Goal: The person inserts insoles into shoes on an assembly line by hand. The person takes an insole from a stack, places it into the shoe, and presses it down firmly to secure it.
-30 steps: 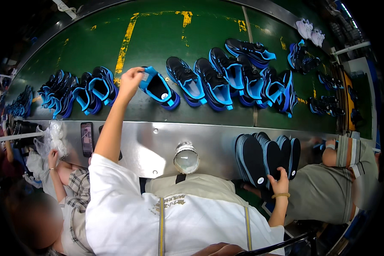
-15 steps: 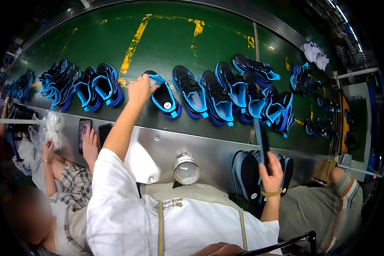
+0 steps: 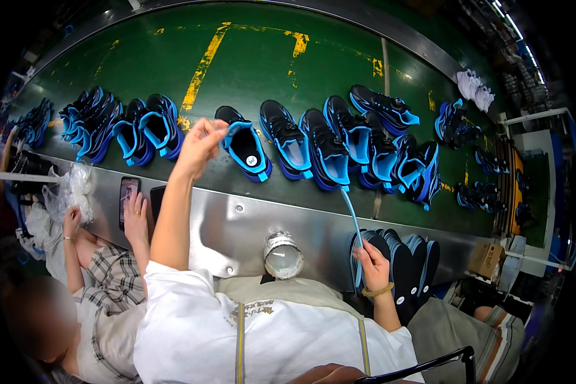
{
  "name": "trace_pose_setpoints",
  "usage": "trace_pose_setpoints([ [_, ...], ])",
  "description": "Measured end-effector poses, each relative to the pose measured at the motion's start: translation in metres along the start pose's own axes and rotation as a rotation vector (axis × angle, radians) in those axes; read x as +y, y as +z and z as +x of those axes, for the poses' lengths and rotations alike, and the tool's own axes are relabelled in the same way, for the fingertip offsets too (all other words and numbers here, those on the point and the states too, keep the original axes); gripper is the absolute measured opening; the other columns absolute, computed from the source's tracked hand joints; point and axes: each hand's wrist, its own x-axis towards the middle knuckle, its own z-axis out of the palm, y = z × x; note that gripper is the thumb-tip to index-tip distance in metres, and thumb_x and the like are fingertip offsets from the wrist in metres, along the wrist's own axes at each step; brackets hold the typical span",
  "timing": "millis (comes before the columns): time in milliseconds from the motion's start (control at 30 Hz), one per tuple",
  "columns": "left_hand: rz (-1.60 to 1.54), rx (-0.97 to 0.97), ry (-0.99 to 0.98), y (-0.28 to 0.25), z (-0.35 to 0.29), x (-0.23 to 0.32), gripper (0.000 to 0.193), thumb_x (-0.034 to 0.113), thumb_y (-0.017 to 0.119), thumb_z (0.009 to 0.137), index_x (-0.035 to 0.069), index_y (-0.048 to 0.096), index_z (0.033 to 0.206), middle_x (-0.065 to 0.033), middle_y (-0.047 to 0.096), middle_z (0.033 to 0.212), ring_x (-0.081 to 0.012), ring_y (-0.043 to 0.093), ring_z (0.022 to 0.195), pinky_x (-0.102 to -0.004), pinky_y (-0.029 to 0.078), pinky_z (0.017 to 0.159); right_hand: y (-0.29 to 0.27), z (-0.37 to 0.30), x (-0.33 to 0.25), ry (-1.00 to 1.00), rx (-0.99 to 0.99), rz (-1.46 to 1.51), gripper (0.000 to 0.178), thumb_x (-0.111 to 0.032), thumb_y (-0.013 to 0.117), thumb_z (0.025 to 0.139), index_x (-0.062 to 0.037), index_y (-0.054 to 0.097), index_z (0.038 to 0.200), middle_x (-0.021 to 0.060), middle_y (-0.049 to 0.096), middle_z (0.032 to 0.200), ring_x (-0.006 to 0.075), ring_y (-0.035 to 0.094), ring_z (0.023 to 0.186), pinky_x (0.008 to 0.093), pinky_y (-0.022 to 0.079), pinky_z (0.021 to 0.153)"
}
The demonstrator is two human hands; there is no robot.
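From the head view, I see the left hand has slid back off the near shoe's tongue a little; its fingers are bunched narrow, and I can't tell whether they pinch anything. That black-and-blue shoe sits on the green table, mouth open. The right hand has swung leftward, holding one insole edge-on beside the stack. So, I'd judge, attention is passing to that insole.

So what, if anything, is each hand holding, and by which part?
The right hand holds an insole by its half nearer the person. Whether the left hand holds anything can't be told.
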Motion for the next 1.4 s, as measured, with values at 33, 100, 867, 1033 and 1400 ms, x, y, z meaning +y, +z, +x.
trace_pose_setpoints([
  [33, -0.007, -0.005, 0.011, 0.007, -0.008, 0.000, 0.016, 0.011, 0.055, 0.077, 0.011, 0.041, 0.070, -0.0015, 0.055, 0.072, -0.0035, 0.036, 0.043, -0.0173, 0.026, 0.038, -0.002, 0.002, 0.004, 0.001, -0.002, -0.003, 0.029, -0.011, 0.058, 0.076, 0.0017, 0.055, 0.101, 0.0118, 0.055, 0.097, 0.0130, 0.053, 0.082, 0.0222, 0.042, 0.071],
  [100, 0.096, -0.093, -0.103, 0.036, -0.020, -0.001, 0.008, 0.011, 0.056, 0.076, 0.010, 0.049, 0.080, -0.0045, 0.056, 0.075, -0.0035, 0.043, 0.050, -0.0167, 0.029, 0.040, -0.005, 0.012, 0.002, 0.009, -0.018, -0.026, 0.028, -0.013, 0.057, 0.077, 0.0021, 0.055, 0.100, 0.0124, 0.056, 0.097, 0.0144, 0.053, 0.084, 0.0238, 0.041, 0.073],
  [867, 1.013, -0.454, 0.990, 0.134, -0.171, -0.101, 0.025, 0.017, 0.059, 0.065, 0.004, 0.053, 0.085, -0.0096, 0.053, 0.084, -0.0208, 0.051, 0.081, -0.0317, 0.038, 0.069, 0.016, 0.015, 0.004, -0.178, 0.015, -0.060, 0.021, -0.010, 0.057, 0.076, 0.0019, 0.058, 0.093, 0.0070, 0.055, 0.089, 0.0085, 0.052, 0.077, 0.0187, 0.042, 0.066],
  [1033, 0.961, 0.146, 0.654, 0.125, -0.079, -0.084, 0.036, 0.013, 0.058, 0.067, 0.011, 0.053, 0.103, -0.0146, 0.042, 0.109, -0.0313, 0.037, 0.099, -0.0409, 0.031, 0.082, -0.006, 0.037, -0.007, -0.286, 0.033, -0.299, 0.010, -0.011, 0.059, 0.073, -0.0014, 0.061, 0.076, 0.0095, 0.058, 0.080, 0.0136, 0.054, 0.071, 0.0247, 0.043, 0.059],
  [1400, 0.858, 0.186, 0.292, 0.098, 0.060, -0.075, 0.037, 0.036, 0.052, 0.076, 0.003, 0.051, 0.091, -0.0190, 0.057, 0.070, -0.0365, 0.054, 0.068, -0.0404, 0.042, 0.061, 0.069, 0.174, -0.122, 0.228, -0.545, -0.456, 0.023, -0.018, 0.069, 0.060, 0.0010, 0.063, 0.072, 0.0077, 0.060, 0.067, 0.0130, 0.054, 0.062, 0.0247, 0.044, 0.060],
])
